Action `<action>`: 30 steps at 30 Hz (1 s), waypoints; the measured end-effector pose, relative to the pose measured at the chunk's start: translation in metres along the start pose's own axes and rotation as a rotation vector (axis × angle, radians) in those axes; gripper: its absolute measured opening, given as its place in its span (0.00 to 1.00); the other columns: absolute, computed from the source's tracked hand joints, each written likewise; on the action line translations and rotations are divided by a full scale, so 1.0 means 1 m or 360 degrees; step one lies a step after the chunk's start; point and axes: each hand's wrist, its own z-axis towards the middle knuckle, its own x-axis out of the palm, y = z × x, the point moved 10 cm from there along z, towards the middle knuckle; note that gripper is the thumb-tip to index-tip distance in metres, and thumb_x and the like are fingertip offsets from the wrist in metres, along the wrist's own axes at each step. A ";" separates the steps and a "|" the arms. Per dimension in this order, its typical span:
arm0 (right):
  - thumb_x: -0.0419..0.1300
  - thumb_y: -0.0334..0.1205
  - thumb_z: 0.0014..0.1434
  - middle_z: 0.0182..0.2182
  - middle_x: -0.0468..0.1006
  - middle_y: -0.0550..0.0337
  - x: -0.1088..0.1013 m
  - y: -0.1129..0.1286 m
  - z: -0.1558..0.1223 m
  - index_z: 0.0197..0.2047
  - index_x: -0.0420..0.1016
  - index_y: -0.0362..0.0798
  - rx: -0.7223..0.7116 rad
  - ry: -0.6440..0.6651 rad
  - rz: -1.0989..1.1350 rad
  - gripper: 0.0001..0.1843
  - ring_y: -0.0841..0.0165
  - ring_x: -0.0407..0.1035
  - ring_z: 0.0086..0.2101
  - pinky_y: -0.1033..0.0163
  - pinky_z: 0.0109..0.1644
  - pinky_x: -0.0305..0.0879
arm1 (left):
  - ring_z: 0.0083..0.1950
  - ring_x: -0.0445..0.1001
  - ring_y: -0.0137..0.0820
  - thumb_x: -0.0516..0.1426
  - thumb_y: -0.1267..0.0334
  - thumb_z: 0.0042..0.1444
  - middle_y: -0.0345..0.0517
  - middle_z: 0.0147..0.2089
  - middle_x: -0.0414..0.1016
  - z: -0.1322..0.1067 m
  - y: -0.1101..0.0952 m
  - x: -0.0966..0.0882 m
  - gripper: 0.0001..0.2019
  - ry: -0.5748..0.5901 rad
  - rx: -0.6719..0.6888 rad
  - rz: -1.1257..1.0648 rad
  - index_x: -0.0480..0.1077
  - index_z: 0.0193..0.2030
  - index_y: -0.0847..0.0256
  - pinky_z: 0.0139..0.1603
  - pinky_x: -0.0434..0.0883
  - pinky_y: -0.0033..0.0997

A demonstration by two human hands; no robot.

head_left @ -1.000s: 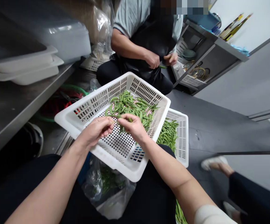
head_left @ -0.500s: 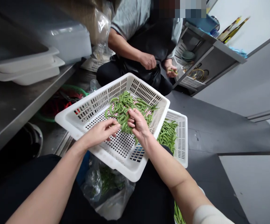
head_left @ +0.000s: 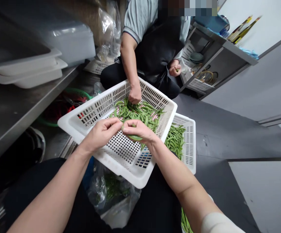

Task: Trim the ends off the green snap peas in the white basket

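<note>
My right hand [head_left: 140, 130] is closed around a green pea pod [head_left: 135, 138], which shows below its fingers. My left hand [head_left: 104, 132] is pinched, its fingertips meeting those of my right hand; what lies between them is too small to make out. Both hands are above the near part of a white slotted plastic basket [head_left: 140, 182]. A loose heap of green pea pods [head_left: 144, 114] lies in the basket's far half. Across from me, a co-worker's hand [head_left: 135, 94] reaches down into that heap, and their other hand [head_left: 174, 68] holds something green near their lap.
A second white basket [head_left: 190, 145] full of pods stands at the right, partly under the first. Below is a clear plastic bag [head_left: 121, 207] with greens in it. To the left, white tubs [head_left: 33, 76] sit on a metal counter [head_left: 28, 113]. A green basket [head_left: 82, 94] stands beneath it.
My hands have come together, the right moving left and slightly down from the heap. The co-worker's one hand has reached down into the basket; their other hand has drawn back slightly.
</note>
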 end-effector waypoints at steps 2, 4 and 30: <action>0.70 0.49 0.42 0.14 0.61 0.72 -0.020 0.021 -0.003 0.22 0.63 0.44 -0.0285 -0.0412 -0.0028 0.21 0.82 0.52 0.14 0.74 0.16 0.47 | 0.21 0.53 0.23 0.52 0.58 0.51 0.34 0.18 0.53 0.000 0.011 -0.010 0.15 -0.0244 -0.0117 -0.0138 0.57 0.17 0.59 0.20 0.52 0.23; 0.65 0.46 0.48 0.15 0.62 0.72 -0.050 0.038 -0.011 0.24 0.63 0.46 -0.0485 -0.0791 0.0071 0.16 0.82 0.51 0.14 0.74 0.16 0.46 | 0.19 0.53 0.21 0.52 0.59 0.51 0.34 0.18 0.55 -0.002 0.022 -0.013 0.13 -0.0363 -0.0258 -0.0354 0.59 0.18 0.60 0.18 0.51 0.22; 0.64 0.37 0.54 0.29 0.71 0.61 -0.031 0.035 0.010 0.33 0.74 0.45 -0.0377 -0.0166 -0.2088 0.05 0.71 0.64 0.33 0.67 0.39 0.55 | 0.21 0.57 0.26 0.51 0.56 0.43 0.34 0.17 0.60 -0.004 0.057 -0.009 0.11 0.0029 -0.0560 0.0104 0.67 0.19 0.60 0.22 0.54 0.25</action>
